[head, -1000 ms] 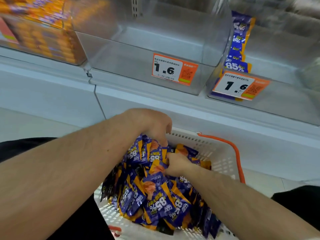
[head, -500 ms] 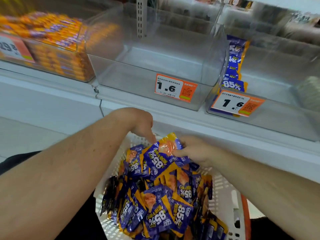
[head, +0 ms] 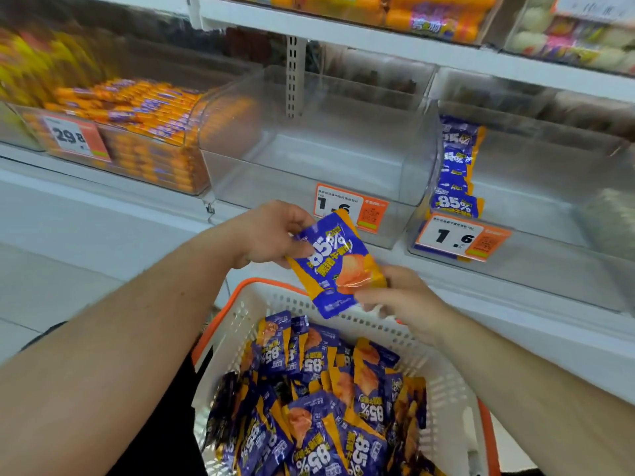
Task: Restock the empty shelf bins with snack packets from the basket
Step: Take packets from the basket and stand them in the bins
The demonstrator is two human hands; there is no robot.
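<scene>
Head view: both hands (head: 271,235) (head: 405,304) hold one snack packet (head: 335,262) above basket (head: 446,389)

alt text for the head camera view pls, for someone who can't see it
Two bare hands, left hand and right hand, hold one purple-and-orange snack packet above a white plastic basket with orange handles full of matching packets, before an empty clear plastic shelf bin.

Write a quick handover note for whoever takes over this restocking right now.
Left hand and right hand each grip one purple snack packet, held above the basket.
Basket holds many more packets.
Middle clear bin is empty; right bin has a few packets at its left side.
Left to do: nearly all the restocking.
</scene>
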